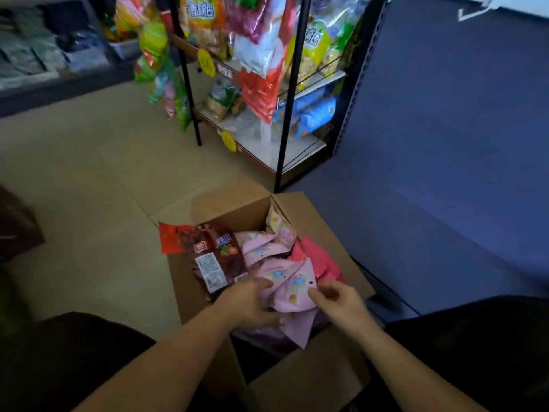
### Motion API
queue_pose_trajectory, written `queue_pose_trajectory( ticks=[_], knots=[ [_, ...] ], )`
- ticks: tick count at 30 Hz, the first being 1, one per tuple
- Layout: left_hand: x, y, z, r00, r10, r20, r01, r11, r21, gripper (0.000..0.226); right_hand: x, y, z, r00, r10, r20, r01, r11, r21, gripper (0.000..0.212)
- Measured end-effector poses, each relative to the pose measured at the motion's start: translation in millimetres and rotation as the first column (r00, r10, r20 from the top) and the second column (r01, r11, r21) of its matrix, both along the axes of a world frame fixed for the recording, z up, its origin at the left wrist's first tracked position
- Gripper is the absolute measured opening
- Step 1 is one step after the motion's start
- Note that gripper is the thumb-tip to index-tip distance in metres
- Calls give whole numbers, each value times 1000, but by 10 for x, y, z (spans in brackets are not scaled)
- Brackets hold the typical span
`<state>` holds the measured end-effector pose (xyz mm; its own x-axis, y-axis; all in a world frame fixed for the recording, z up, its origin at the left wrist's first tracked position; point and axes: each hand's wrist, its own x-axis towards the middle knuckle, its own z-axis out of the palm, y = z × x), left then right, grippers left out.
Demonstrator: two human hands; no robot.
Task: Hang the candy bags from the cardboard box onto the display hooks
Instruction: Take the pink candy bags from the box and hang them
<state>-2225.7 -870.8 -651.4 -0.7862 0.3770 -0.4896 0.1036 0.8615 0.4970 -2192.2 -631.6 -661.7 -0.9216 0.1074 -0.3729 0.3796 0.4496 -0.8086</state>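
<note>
The right hand (pixel 341 298) has its grip pressed together, thumb and forefinger pinching the header edge of the top bag (pixel 297 292), just beside the small punched hole. The left hand (pixel 249 301) has its fingers laid over the fan of pink bags (pixel 261 251) and its thumb seems to curl beneath, so its grip looks closed on the bunch, steadying it while the right picks one out.

The top bag lies flat with its hole end toward the right hand. Its length seems to run back toward the left hand and the near wall of the cardboard box (pixel 228 209). So the right hand is the nearer one to the hole and is probably the one to carry the bag up. The left would then only need to let the bunch go.

Around these, the box on the floor (pixel 89 173) also holds a brown bag (pixel 214 257) over a red bag (pixel 170 237), brighter pink packets (pixel 319 257) and a pale bag (pixel 277 224) upright in the far corner.

The display rack (pixel 285 114) stands straight ahead past the far corner of the box, well apart from both hands and higher. Hanging bags (pixel 261 84) already crowd its front and cover the hooks, so a free one cannot be made out.
</note>
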Motion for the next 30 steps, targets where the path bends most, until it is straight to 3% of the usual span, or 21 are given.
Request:
queue_pose_trajectory(
  ticks=[4, 6, 8, 12, 15, 19, 24, 28, 30],
  knots=[
    [4, -53, -229, 989, -65, -133, 49, 991, -122, 42, -104, -107, -81, 999, -42, 29, 41, 998, 43, 24],
    [-17, -26, -229, 985, -42, -165, 29, 996, -81, 39, -145, -114, -87, 999, -13, 30, 7, 987, 163, 21],
    [-51, -4, -261, 978, -33, -204, 24, 998, -51, 44, -174, -125, -81, 999, 8, 41, -15, 982, 186, 17],
    [-38, 52, -287, 943, -11, -333, -9, 998, -58, 43, -251, -174, -62, 998, -62, 24, 63, 998, -22, 31],
    [66, 198, -243, 913, -14, -408, -5, 999, -43, 29, -295, -189, 100, 985, -175, 9, 173, 966, -191, 27],
    [237, 397, -146, 861, 27, -508, -10, 999, 36, 34, -366, -216, 284, 937, -334, 103, 349, 872, -344, 12],
    [345, 482, -95, 925, 62, -376, 62, 949, 309, 35, -356, -188, 293, 919, -382, 100, 395, 885, -247, 28],
    [361, 541, 0, 979, -90, -184, 151, 924, 350, 40, -255, -183, 266, 908, -411, 81, 419, 890, -179, 32],
    [289, 546, 109, 991, -39, -130, 88, 913, 399, 40, -217, -161, 317, 899, -434, 56, 435, 873, -222, 32]
  ],
)
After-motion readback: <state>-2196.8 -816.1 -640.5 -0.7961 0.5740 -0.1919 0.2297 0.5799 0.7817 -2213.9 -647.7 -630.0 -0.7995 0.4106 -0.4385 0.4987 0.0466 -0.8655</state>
